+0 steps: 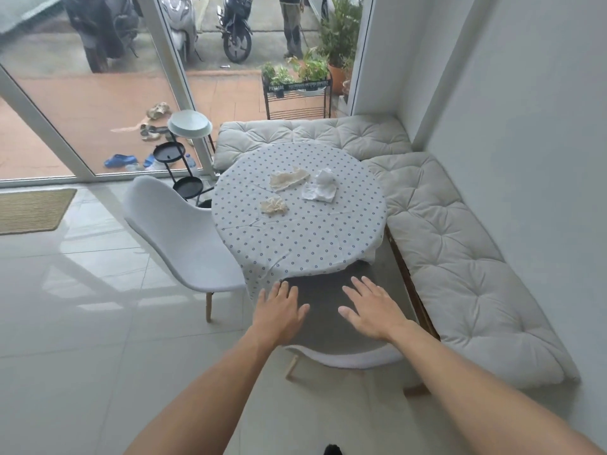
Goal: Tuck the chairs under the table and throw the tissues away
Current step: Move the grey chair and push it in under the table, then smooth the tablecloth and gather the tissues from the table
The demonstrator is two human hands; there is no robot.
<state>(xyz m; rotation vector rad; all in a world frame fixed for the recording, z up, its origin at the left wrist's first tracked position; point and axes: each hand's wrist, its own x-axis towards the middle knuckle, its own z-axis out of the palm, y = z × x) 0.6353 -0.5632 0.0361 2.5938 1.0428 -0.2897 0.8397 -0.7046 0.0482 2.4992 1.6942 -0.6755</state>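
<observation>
Side chair [184, 234] left, angled off the table [295, 238], not yet tucked | left hand [279, 310] flat, fingers spread, gripping nothing | near chair [323, 323] part under the cloth | right hand [371, 311] the same | push evenly, keep it square | three tissues [320, 185] wait on top, mid-table

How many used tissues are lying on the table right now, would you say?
3: a beige tissue toward the far side, a white tissue right of it, a small beige tissue nearer the camera.
</observation>
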